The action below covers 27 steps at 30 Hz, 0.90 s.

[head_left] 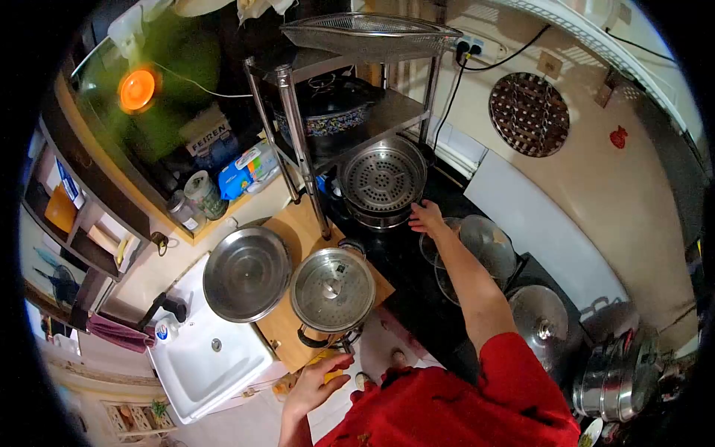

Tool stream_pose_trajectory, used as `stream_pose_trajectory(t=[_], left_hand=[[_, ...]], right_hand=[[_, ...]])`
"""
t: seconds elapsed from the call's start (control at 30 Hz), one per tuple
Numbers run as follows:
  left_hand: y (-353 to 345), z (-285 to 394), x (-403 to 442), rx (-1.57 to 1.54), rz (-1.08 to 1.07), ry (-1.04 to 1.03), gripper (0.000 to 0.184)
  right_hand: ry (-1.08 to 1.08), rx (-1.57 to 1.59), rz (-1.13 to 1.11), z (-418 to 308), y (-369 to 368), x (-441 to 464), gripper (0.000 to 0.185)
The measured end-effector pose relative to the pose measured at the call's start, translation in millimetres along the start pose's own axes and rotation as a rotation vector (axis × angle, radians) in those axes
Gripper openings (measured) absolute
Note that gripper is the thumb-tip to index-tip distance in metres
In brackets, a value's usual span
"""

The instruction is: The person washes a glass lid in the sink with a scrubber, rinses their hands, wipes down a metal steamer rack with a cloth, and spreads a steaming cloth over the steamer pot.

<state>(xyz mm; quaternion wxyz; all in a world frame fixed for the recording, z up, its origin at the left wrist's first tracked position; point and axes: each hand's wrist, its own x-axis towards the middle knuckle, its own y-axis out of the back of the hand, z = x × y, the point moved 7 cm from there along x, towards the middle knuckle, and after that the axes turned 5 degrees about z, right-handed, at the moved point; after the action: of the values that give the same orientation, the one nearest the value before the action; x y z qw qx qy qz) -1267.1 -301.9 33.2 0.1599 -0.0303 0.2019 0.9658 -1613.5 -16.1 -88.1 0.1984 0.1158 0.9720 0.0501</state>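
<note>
My right hand point(427, 217) reaches to the near right edge of a metal steamer pot point(381, 177) on the dark counter. Its fingers are apart at the rim; whether they touch it I cannot tell. Inside the pot's top shows a perforated steamer plate. My left hand point(319, 383) is held low in front of my body, thumb and fingers apart, with nothing in it. Just beyond it, a pot with a glass lid point(333, 289) and dark side handles stands on the wooden board point(287, 350).
A wide metal basin point(247, 274) rests beside the lidded pot, partly over the white sink point(201, 372). A steel rack point(294, 127) stands over the counter, bearing a dark pot point(328, 112) and a mesh basket point(372, 33). Glass lids point(488, 246) lie right.
</note>
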Motion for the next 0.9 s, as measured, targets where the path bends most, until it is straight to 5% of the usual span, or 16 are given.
stream_pose_trajectory(t=[0.23,0.5,0.73,0.9], left_hand=[[-16,10,19,-0.020,0.049,0.062,0.039],[-21,-5,33,0.026,-0.018,-0.009,0.032],[-14,-4,56,-0.092,-0.141,-0.107,0.031],[-17,-14,83,-0.346,-0.197,0.037,0.040]], right_hand=[[0.002,-0.038,0.030,-13,-16,30,0.056],[0.087,-0.042,0.257,-5,-15,76,0.020],[0.012,-0.089,0.331,-57,16,32,0.008],[0.161,0.066,0.274,-93,67,-7,0.005]])
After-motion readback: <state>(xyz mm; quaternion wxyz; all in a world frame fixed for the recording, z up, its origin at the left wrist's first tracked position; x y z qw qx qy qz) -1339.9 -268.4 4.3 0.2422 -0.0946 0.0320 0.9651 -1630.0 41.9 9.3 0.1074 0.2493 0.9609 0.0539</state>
